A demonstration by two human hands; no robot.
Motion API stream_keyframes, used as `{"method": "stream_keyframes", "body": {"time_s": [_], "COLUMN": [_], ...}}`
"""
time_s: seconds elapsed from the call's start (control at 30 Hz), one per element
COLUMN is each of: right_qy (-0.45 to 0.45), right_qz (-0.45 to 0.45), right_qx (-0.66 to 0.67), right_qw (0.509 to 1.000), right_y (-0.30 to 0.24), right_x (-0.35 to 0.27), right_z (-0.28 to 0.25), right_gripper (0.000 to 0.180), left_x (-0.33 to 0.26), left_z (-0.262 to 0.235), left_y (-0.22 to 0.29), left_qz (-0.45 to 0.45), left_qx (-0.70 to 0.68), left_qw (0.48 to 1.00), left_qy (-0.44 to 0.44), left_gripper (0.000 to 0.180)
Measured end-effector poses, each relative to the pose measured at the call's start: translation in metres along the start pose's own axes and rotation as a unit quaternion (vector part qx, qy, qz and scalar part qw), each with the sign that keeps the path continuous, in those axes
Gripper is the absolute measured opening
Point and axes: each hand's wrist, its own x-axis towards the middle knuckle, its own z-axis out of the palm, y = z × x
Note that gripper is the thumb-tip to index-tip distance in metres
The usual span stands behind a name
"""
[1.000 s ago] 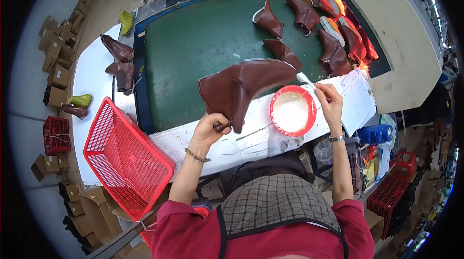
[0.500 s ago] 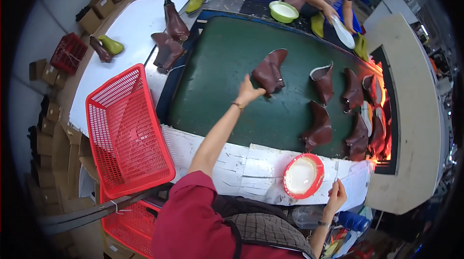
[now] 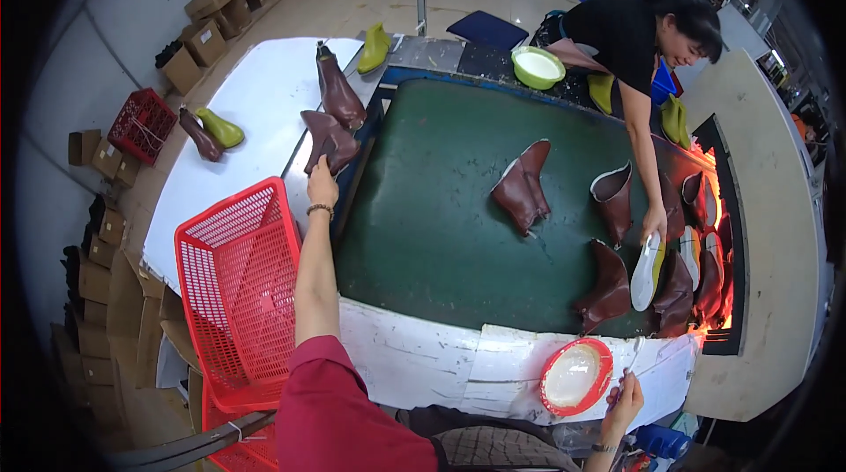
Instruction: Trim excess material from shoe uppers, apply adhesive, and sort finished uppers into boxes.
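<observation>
By the left hand (image 3: 322, 179), a brown boot upper (image 3: 331, 141) is touched at ten o'clock, grip not discernible; by the right hand (image 3: 627, 403), toward five, a white-tipped brush (image 3: 637, 351) is grasped, red bowl (image 3: 606, 369) just beside on white tabletop (image 3: 397, 344).

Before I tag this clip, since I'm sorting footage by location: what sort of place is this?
Probably a shoe factory: brown boot uppers lie on a green surface leading to a glowing opening, near a red bowl of white substance.

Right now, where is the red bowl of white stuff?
In the head view, the red bowl sits lower right, on the white surface just left of the right hand.
</observation>
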Motion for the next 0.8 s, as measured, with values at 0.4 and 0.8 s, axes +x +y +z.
{"method": "stream_keyframes", "body": {"time_s": [0.4,0.8], "right_qy": [-0.174,-0.023], "right_qz": [0.003,-0.039], "right_qx": [0.005,0.019], "right_qw": [0.985,0.999], "right_y": [-0.031,0.002], "right_x": [-0.046,-0.085], "right_z": [0.106,-0.001], "right_gripper": [0.033,0.032], "left_x": [-0.297,-0.345], "left_z": [-0.140,-0.100], "left_y": [0.123,0.184], "left_qz": [0.183,0.223], "left_qx": [-0.348,-0.263], "left_qw": [0.898,0.855], "left_qy": [-0.195,-0.387], "left_gripper": [0.039,0.105]}}
